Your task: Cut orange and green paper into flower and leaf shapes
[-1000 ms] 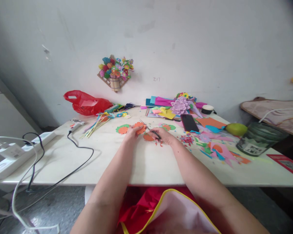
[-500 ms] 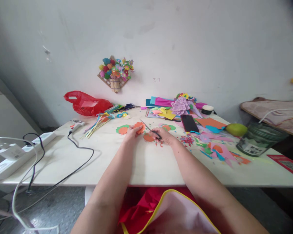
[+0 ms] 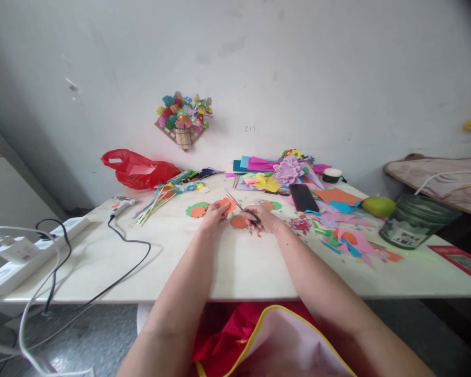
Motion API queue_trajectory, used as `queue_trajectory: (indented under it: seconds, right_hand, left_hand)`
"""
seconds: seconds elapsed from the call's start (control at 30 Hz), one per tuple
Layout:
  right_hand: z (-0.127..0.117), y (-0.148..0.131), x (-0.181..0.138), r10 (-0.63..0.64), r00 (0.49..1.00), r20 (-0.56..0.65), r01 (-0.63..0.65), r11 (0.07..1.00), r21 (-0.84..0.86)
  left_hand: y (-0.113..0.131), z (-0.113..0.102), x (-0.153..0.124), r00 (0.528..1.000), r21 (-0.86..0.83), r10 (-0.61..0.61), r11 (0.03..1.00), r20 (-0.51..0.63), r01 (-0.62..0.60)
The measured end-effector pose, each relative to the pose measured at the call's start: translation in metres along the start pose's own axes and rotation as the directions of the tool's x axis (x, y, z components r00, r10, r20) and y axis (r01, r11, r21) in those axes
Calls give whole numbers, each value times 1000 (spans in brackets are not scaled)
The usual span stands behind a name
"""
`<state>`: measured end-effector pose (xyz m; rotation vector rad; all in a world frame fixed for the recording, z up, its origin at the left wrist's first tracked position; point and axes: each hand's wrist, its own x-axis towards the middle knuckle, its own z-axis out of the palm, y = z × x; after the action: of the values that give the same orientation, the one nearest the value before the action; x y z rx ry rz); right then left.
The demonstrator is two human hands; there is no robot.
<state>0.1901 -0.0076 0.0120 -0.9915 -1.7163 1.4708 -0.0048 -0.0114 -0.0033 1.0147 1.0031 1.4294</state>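
Observation:
My left hand (image 3: pixel 215 213) pinches an orange scalloped foam or paper piece (image 3: pixel 229 204) above the table. In my right hand (image 3: pixel 262 218) is a pair of scissors (image 3: pixel 251 215) with dark handles, its blades pointing up and left, beside the orange piece. Whether the blades touch it I cannot tell. Left of my hands lie overlapping green and orange scalloped pieces (image 3: pixel 198 210). An orange round piece (image 3: pixel 239 222) rests between my hands, with small red-orange scraps (image 3: pixel 255 231) near it. Behind my right hand lie more green and orange pieces (image 3: pixel 267 205).
A phone (image 3: pixel 303 198), coloured scraps (image 3: pixel 353 242), a green mango-like fruit (image 3: pixel 378 206) and a glass jar (image 3: pixel 412 225) stand to the right. On the left are a glue gun (image 3: pixel 122 206) with its cord, a power strip (image 3: pixel 39 251), paper strips (image 3: pixel 155 207) and a red bag (image 3: pixel 139 170).
The view has shifted very slightly. My left hand has turned the orange piece a little, and the scissors stay beside it in my right hand.

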Motion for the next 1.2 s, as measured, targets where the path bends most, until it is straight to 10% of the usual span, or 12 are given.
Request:
queue_trajectory:
  seconds: [0.5, 1.2]
  right_hand:
    - [-3, 16, 17, -117, 966, -230, 158, 973, 169]
    - [3, 5, 11, 34, 964, -265, -1, 992, 123]
  left_hand:
    - [-9, 2, -1, 955, 200, -94, 979, 282, 37]
    - [-15, -2, 14, 999, -154, 15, 988, -43, -22]
